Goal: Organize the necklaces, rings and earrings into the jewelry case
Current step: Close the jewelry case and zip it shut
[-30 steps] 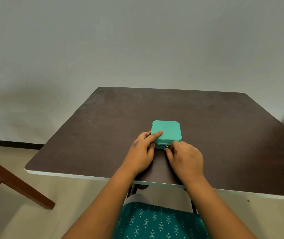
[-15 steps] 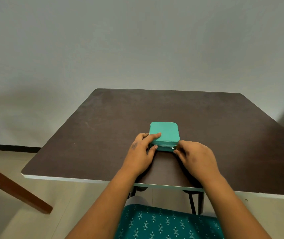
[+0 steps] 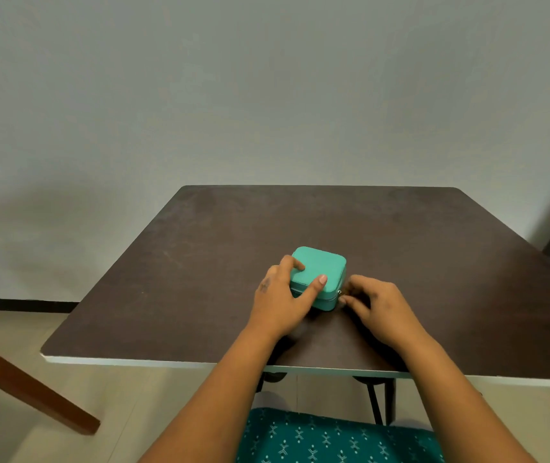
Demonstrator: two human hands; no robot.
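A small teal jewelry case [image 3: 325,267] sits closed on the dark brown table [image 3: 400,235]. My left hand [image 3: 282,300] grips its near-left corner, fingers on the lid and thumb across the front edge. My right hand [image 3: 375,304] is at the case's right front corner, its fingertips pinching the small metal zipper pull [image 3: 339,293]. No necklaces, rings or earrings are in sight.
The table's white front edge [image 3: 166,362] runs close to my body. A brown wooden chair leg [image 3: 26,389] stands on the floor at the left. A plain grey wall rises behind the table.
My right hand has slid the zipper pull from the middle of the case's front to its right corner. The case has turned slightly, and my left hand has shifted its hold on the lid.
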